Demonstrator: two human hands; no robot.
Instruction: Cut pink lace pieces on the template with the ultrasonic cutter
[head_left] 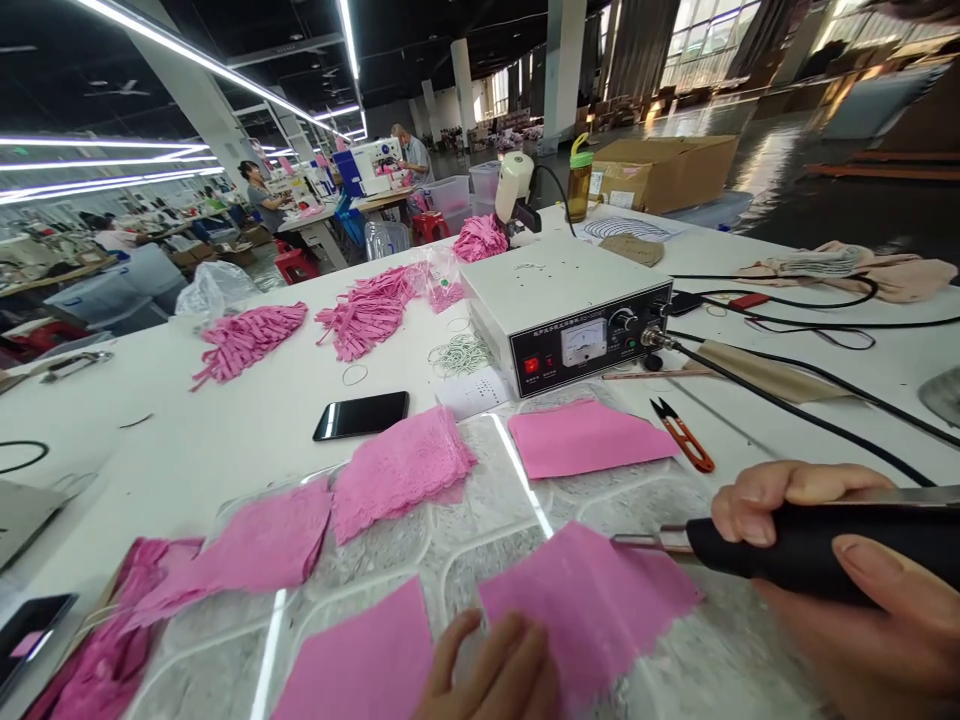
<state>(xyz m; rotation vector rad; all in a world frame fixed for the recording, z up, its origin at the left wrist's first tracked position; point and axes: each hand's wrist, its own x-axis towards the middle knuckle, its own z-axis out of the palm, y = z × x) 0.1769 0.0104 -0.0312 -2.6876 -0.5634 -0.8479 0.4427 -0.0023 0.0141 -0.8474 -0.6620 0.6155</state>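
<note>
My right hand (874,640) grips the thick black handle of a cutting tool (799,548). Its thin metal tip touches the upper edge of a flat pink fabric piece (600,600). On the lower left part of that piece, my left hand (499,670) rests with fingers spread and bent, the thumb apart. Another pink piece (360,660) lies just left of it. Farther up are a stack of lace-edged pink pieces (401,465) and a smooth pink stack (589,440). Orange-handled thread snips (684,437) lie beside the smooth stack.
A control box (577,310) with a dial and cables stands behind the fabric. Near it are a black phone (361,415), rubber bands (459,355) and bundles of pink strips (251,340). A bottle (579,185) stands at the far edge. Other people work at distant tables.
</note>
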